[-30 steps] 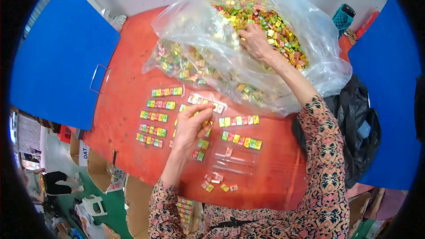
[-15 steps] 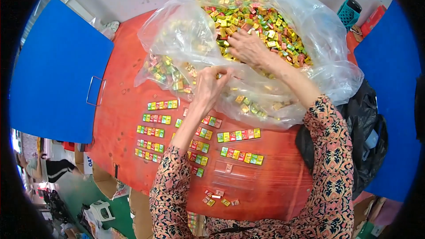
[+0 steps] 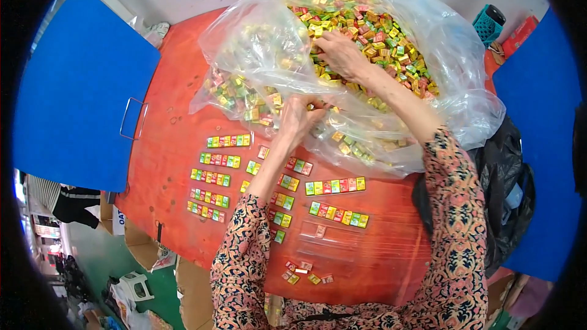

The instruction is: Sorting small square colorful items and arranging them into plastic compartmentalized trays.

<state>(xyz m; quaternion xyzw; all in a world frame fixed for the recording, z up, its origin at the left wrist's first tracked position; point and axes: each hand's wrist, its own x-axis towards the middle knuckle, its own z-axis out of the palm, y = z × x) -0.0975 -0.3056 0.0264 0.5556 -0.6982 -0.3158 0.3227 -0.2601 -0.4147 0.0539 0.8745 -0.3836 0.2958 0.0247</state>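
A large clear plastic bag lies open on the red table, filled with small colourful boxes in yellow, green, red and orange. My right hand reaches into the pile, its fingers bent among the boxes; what is between the fingertips is hidden. At the bag's near edge, my left hand is closed in a pinch on the plastic. Below the hands, filled rows of the boxes sit in clear trays. One clear tray has a single box in it. Several loose boxes lie near the table's front edge.
Blue panels stand at the left and right of the red table. A black plastic bag lies at the right. A teal basket is at the back right. Cardboard boxes and a white stool are below, left.
My left hand has shifted slightly right along the bag's edge. My right hand stays in the pile, its fingers slightly farther in. The view has shifted a little, and a person at far left has moved.
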